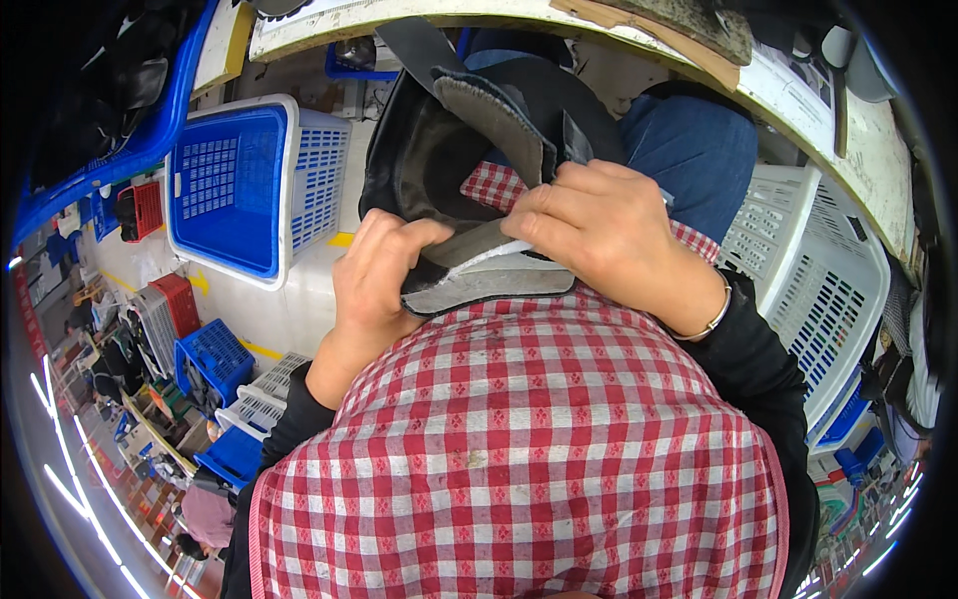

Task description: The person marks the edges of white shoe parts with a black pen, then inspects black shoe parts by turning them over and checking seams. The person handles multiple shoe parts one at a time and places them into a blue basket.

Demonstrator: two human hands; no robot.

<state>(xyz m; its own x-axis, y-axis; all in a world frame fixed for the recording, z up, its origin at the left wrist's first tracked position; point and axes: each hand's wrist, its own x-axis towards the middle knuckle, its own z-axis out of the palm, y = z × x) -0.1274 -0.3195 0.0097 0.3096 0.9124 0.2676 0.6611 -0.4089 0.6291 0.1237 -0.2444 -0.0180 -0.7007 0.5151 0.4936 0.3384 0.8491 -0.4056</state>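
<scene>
A black shoe upper [439,150] with a grey fuzzy lining lies on my lap, over a red-and-white checked apron [529,429]. My left hand [374,280] grips its near edge, thumb on the grey lining. My right hand [609,225] is closed over the same edge and pinches a grey-and-white strip [489,285] of the upper between fingers and thumb. A bracelet sits on my right wrist.
A blue plastic basket [235,190] inside a white one stands on the floor to my left. A white basket [818,270] stands at my right. A worktable edge [559,15] curves across the top. More blue and red crates [200,349] sit at the far left.
</scene>
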